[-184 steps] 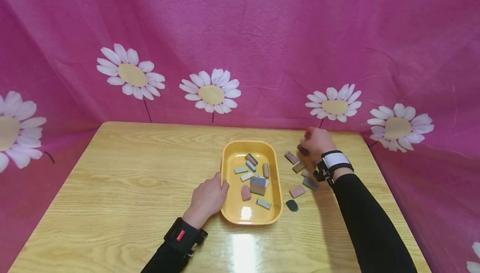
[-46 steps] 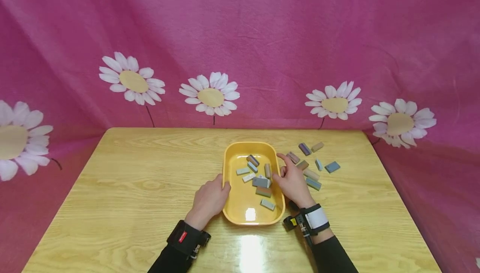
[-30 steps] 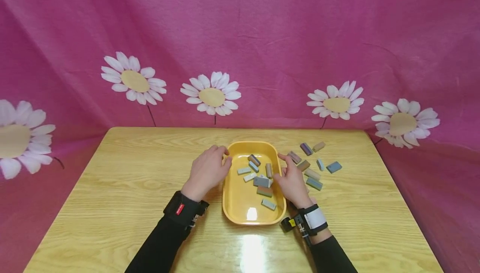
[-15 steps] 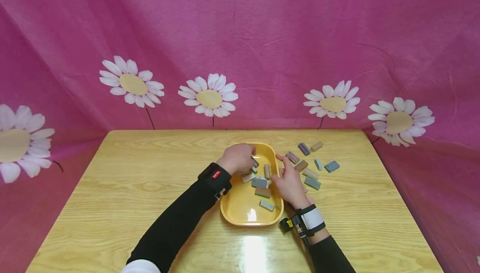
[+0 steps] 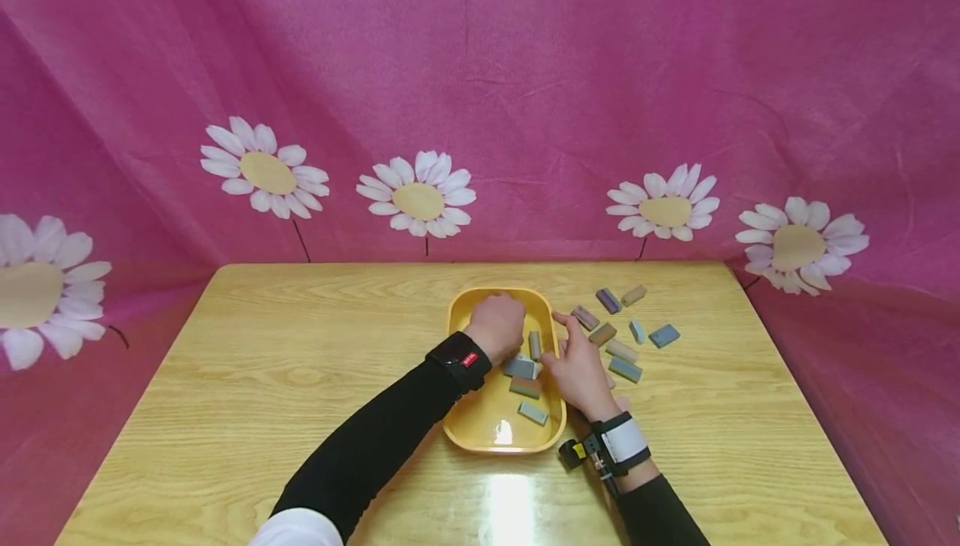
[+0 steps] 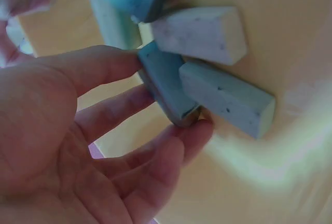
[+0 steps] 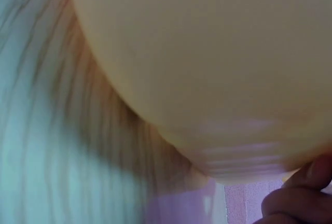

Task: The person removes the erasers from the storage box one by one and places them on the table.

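Observation:
A yellow tray lies at the table's centre with several small eraser-like blocks in it. My left hand reaches into the tray's far half. In the left wrist view, thumb and fingers pinch a blue-grey block among a pale lilac block and a light blue block on the tray floor. My right hand rests against the tray's right rim, index finger stretched along it. The right wrist view shows the tray's outer wall and fingertips beside it.
Several loose blocks lie on the wooden table right of the tray, among them a purple one, a tan one and a blue one. A pink daisy-print cloth hangs behind the table.
My left hand left the tray's left rim, moved into the tray and closed on a blue-grey block. The right hand stayed at the right rim.

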Available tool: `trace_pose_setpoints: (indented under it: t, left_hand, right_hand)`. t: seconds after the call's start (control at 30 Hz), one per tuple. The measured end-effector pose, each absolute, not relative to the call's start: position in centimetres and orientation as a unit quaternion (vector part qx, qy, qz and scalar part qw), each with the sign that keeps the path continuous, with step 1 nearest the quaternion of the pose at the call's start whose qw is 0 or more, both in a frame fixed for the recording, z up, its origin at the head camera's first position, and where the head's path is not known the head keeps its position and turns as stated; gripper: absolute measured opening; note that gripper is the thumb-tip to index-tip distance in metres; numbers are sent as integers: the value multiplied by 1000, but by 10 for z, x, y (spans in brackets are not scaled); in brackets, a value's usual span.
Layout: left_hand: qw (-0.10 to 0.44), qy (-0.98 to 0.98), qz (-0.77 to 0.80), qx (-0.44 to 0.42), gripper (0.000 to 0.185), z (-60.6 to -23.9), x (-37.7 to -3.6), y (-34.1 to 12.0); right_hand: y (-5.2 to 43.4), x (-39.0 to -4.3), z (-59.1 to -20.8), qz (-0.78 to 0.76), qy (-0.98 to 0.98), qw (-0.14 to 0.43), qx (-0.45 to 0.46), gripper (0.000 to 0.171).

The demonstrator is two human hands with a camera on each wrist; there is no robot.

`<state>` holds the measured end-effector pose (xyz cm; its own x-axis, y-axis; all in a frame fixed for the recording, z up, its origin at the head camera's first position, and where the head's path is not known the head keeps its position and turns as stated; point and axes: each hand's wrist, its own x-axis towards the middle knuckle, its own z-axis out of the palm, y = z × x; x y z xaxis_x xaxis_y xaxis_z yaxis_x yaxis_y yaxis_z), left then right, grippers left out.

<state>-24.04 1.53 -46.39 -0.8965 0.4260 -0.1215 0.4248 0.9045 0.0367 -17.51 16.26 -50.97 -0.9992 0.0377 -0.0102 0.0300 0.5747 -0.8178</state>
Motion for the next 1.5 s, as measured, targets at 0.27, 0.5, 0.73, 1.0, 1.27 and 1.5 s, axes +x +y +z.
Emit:
trace_pose_setpoints:
  t: [0.27, 0.5, 0.73, 1.0, 1.27, 1.5]
  left_hand:
    - [77, 968, 67, 230, 16, -440, -240, 3]
    - [39, 969, 135, 205, 15, -408, -240, -46]
    - [28, 973, 181, 143, 21, -424, -241, -103]
    - [90, 977, 157, 111, 18, -474, -237, -136]
    - [111, 978, 129, 120, 20, -470, -236, -140]
    - [59, 975, 133, 168, 24, -428, -240, -110]
  right_hand:
    - [165, -173, -508, 439, -898, 14, -16, 65]
    - [162, -174, -510, 451, -892, 12, -16, 66]
    - [162, -173, -510, 455, -890, 15, -23, 66]
    - [161, -173, -510, 456, -890, 12, -21, 65]
    - [159, -173, -509, 457, -889, 7, -23, 64]
    - [160, -173, -507, 454, -891, 15, -20, 64]
